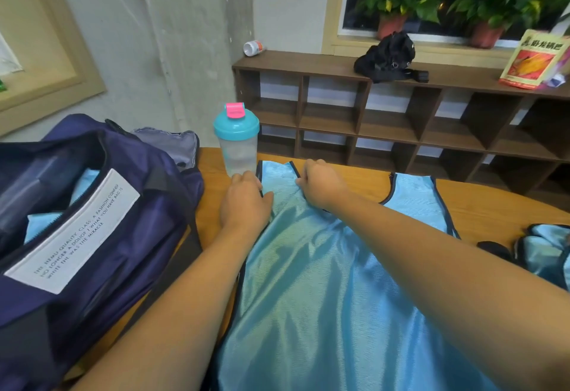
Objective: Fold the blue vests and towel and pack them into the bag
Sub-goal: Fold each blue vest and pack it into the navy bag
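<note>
A person's two bare hands work on a blue vest point(324, 282) spread flat on a wooden table point(493, 205), seen from above and behind the forearms. Both hands hold the same shoulder strap at the far end of the vest. The left hand point(246, 205) pinches the strap's dark-trimmed outer edge with curled fingers and thumb. The right hand point(322, 185), just beside it, has its fingers curled over the strap's inner edge at the neckline. The vest's body runs back from the grip towards the person, and its other strap lies flat off to the right of the hands. Just beyond the left hand stands a shaker bottle point(237, 147) with a teal lid, nearly touching the knuckles. To the left of the grip sits an open navy bag point(101, 236) with pale blue fabric already inside. Well to the right lies another blue vest point(546, 255), bunched up. The step appears to be starting a fold. To do it well, it seems wise to lift both edges together, keep the slippery fabric taut, carry the strap across towards the other one so the trims line up, and avoid knocking the bottle.
</note>
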Available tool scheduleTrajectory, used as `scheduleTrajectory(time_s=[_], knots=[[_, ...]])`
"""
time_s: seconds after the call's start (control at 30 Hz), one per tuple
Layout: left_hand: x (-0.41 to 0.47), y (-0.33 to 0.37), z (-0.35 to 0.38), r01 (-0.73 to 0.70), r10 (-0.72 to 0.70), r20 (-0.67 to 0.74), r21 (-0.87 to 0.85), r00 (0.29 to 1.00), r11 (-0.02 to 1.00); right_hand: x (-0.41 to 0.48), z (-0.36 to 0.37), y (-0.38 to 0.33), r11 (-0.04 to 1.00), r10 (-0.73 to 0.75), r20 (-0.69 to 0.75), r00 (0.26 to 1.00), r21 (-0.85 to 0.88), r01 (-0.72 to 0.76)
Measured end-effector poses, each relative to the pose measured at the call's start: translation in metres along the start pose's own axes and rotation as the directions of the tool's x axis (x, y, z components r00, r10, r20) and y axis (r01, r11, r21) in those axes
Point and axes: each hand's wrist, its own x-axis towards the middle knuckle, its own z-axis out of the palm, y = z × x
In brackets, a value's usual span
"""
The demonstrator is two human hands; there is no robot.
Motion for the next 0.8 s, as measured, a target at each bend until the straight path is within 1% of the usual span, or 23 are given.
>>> scheduleTrajectory(time_s=[0.1,0.17,0.27,0.33,0.4,0.5,0.57,0.63,0.73,0.8], knots=[[0.001,-0.005,0.000,-0.021,0.019,-0.029,-0.049,0.999,0.999,-0.008,-0.003,0.000,0.997,-0.055,-0.097,0.994,0.056,0.061],[0.002,-0.007,-0.003,-0.006,0.000,-0.051,-0.112,0.999,0.994,-0.017,-0.009,0.000,0.990,-0.118,-0.154,0.981,0.056,0.128],[0.008,-0.009,-0.016,0.049,-0.056,-0.034,-0.174,0.998,0.983,-0.038,-0.019,0.007,0.970,-0.242,-0.116,0.963,-0.002,0.243],[0.012,-0.012,-0.025,0.094,-0.089,0.041,-0.143,0.995,0.985,-0.057,-0.024,0.014,0.949,-0.314,-0.094,0.945,-0.040,0.312],[0.011,-0.011,-0.034,0.118,-0.103,0.167,-0.084,0.981,0.989,-0.078,-0.027,0.023,0.929,-0.370,-0.119,0.921,-0.068,0.364],[0.002,-0.004,-0.042,0.100,-0.097,0.294,0.006,0.951,0.995,-0.109,-0.023,0.035,0.906,-0.423,-0.172,0.890,-0.103,0.411],[-0.007,-0.002,-0.046,0.056,-0.077,0.334,0.071,0.939,0.996,-0.125,-0.016,0.042,0.901,-0.434,-0.184,0.882,-0.109,0.421],[-0.016,-0.001,-0.048,0.021,-0.062,0.343,0.121,0.937,0.992,-0.138,-0.009,0.045,0.900,-0.435,-0.179,0.882,-0.112,0.421],[-0.026,0.003,-0.051,0.021,-0.070,0.318,0.153,0.946,0.988,-0.150,-0.003,0.048,0.891,-0.451,-0.143,0.881,-0.140,0.433],[-0.029,0.008,-0.053,0.027,-0.080,0.338,0.160,0.938,0.987,-0.156,-0.002,0.050,0.898,-0.432,-0.123,0.894,-0.151,0.413]])
